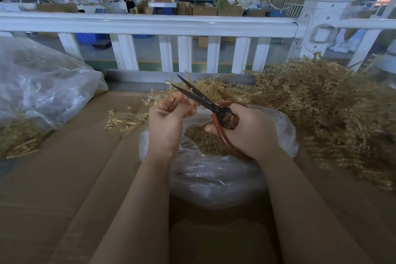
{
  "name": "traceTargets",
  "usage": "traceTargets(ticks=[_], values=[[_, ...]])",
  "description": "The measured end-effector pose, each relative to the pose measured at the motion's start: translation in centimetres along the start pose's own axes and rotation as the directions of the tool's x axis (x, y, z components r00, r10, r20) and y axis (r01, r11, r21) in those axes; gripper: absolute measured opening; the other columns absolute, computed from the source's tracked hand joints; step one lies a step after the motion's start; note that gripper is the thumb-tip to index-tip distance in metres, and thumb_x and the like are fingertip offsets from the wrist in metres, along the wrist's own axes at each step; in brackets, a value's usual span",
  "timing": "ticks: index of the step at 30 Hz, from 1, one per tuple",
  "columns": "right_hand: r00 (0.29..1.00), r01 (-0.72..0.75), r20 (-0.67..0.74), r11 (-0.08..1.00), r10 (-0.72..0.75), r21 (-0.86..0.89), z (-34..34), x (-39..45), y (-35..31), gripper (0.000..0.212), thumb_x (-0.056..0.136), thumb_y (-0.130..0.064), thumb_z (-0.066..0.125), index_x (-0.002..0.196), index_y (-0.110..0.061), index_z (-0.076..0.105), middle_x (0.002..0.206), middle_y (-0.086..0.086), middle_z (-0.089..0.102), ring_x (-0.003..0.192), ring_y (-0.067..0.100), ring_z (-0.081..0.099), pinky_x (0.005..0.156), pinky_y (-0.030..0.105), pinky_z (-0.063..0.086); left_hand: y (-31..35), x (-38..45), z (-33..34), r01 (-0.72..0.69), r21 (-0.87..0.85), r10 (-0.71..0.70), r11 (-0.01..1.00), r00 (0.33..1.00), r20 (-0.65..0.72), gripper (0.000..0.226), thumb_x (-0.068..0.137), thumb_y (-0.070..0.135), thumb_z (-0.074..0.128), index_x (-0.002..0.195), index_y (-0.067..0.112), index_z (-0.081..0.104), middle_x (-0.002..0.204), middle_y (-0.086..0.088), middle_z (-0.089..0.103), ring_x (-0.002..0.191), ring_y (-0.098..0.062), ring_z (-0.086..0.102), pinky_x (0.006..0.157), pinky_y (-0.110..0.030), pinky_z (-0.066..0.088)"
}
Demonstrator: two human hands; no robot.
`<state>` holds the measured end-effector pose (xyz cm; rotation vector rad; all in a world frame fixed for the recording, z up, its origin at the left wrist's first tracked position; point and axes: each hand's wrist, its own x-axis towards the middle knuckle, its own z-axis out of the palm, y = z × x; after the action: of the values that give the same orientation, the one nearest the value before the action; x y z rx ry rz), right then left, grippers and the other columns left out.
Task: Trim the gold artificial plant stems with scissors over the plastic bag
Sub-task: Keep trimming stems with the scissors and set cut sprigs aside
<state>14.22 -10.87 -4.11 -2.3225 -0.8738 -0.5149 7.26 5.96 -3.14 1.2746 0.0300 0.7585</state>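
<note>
1. Head view, the hands: scissors [205, 103] sat in my right hand [246, 133], fingers curled through the red loop handles and gripping them, blades parted and pointing up and away. My left hand [169, 118] pinched a small gold stem [154, 99] at its blurred fingertips, just beside the lower blade. How firm that pinch was I could not tell.

2. Head view, the catch area: the plastic bag [216, 169] lay open directly under both hands, with gold trimmings [205, 139] already inside. The uncut gold stem pile [317, 100] heaped to the right, touching the bag's far edge.

3. Risks as I judged them:
   - The left fingertips were so close to the open blades that a cut made without sliding the stem further out could nip skin.
   - The stem tip reached past the bag's left rim, so a cut piece might fall onto the cardboard surface [70, 167], where loose sprigs [126, 121] already lay.
   - A loose pinch could let the stem twist between the blades, giving a ragged cut.
   - The long handle loop hung against the bag mouth and could snag the plastic.
</note>
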Motion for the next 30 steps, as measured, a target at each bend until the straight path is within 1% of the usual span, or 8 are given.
traceTargets(ticks=[3,7,10,14,18,22,27,30], values=[[1.000,0.000,-0.008,1.000,0.000,-0.005,-0.01,0.04,-0.02,0.052,0.072,-0.088,0.052,0.092,-0.042,0.060,0.070,-0.020,0.062,0.068,-0.004,0.056,0.054,0.012,0.035,0.08,-0.08,0.09,-0.011,0.008,0.011,1.000,1.000,0.016,0.027,0.088,-0.007,0.064,0.078,0.016,0.074,0.069,0.001,0.064,0.065,-0.012,0.056,0.066,-0.023,0.050],[0.998,0.014,-0.062,1.000,-0.014,-0.001,-0.21,0.01,-0.43,0.043,0.071,-0.088,0.052,0.082,-0.047,0.050,0.060,-0.021,0.053,0.060,-0.009,0.050,0.050,0.014,0.030,0.07,-0.08,0.08,-0.012,0.022,0.012,1.000,1.000,0.005,0.019,0.089,-0.007,0.063,0.083,0.009,0.072,0.071,-0.001,0.066,0.067,-0.012,0.058,0.066,-0.023,0.051],[0.996,0.021,-0.085,1.000,-0.021,-0.001,-0.26,0.02,-0.57,0.044,0.071,-0.088,0.051,0.080,-0.045,0.053,0.060,-0.020,0.053,0.058,-0.007,0.050,0.049,0.017,0.034,0.10,0.00,0.03,-0.013,0.005,0.013,1.000,1.000,-0.009,0.020,0.088,-0.007,0.064,0.083,0.010,0.073,0.070,0.000,0.067,0.065,-0.012,0.059,0.065,-0.022,0.051],[0.996,0.006,-0.091,1.000,-0.009,-0.027,-0.15,0.05,-0.52,0.065,0.070,-0.091,0.046,0.083,-0.031,0.066,0.064,-0.015,0.061,0.060,0.000,0.057,0.054,0.026,0.051,0.04,0.05,-0.04,-0.008,-0.002,0.008,1.000,1.000,-0.014,0.018,0.088,-0.006,0.064,0.083,0.010,0.072,0.070,0.002,0.068,0.064,-0.011,0.059,0.064,-0.021,0.050],[0.996,0.000,-0.085,1.000,-0.001,-0.012,-0.16,0.09,-0.60,0.069,0.069,-0.092,0.048,0.084,-0.028,0.069,0.064,-0.013,0.062,0.059,0.002,0.058,0.055,0.029,0.053,0.05,0.01,-0.14,-0.003,-0.016,0.003,1.000,1.000,-0.008,0.017,0.089,-0.006,0.064,0.083,0.009,0.070,0.069,0.003,0.067,0.064,-0.012,0.060,0.065,-0.022,0.051],[0.997,-0.006,-0.072,1.000,0.006,0.001,-0.19,0.09,-0.53,0.075,0.064,-0.096,0.042,0.076,-0.026,0.066,0.063,-0.013,0.062,0.058,0.002,0.058,0.052,0.028,0.052,0.14,-0.04,-0.17,0.006,-0.026,-0.006,1.000,1.000,0.000,0.014,0.089,-0.005,0.064,0.083,0.007,0.067,0.069,0.002,0.065,0.064,-0.013,0.059,0.065,-0.022,0.050],[0.996,0.001,-0.086,1.000,-0.001,-0.001,-0.10,0.13,-0.48,0.069,0.066,-0.092,0.048,0.075,-0.026,0.065,0.061,-0.012,0.060,0.057,0.005,0.059,0.053,0.031,0.054,0.24,-0.05,-0.18,0.008,-0.023,-0.008,1.000,1.000,0.005,0.017,0.089,-0.006,0.063,0.081,0.008,0.066,0.070,0.000,0.064,0.065,-0.014,0.059,0.066,-0.023,0.051],[0.996,0.008,-0.090,0.999,-0.005,0.033,-0.11,0.11,-0.48,0.053,0.067,-0.088,0.053,0.072,-0.036,0.057,0.059,-0.014,0.056,0.057,0.003,0.057,0.052,0.029,0.052,0.27,-0.12,-0.07,0.018,-0.024,-0.018,1.000,1.000,0.005,0.014,0.089,-0.006,0.063,0.082,0.006,0.065,0.070,-0.002,0.063,0.065,-0.014,0.058,0.066,-0.022,0.050]])
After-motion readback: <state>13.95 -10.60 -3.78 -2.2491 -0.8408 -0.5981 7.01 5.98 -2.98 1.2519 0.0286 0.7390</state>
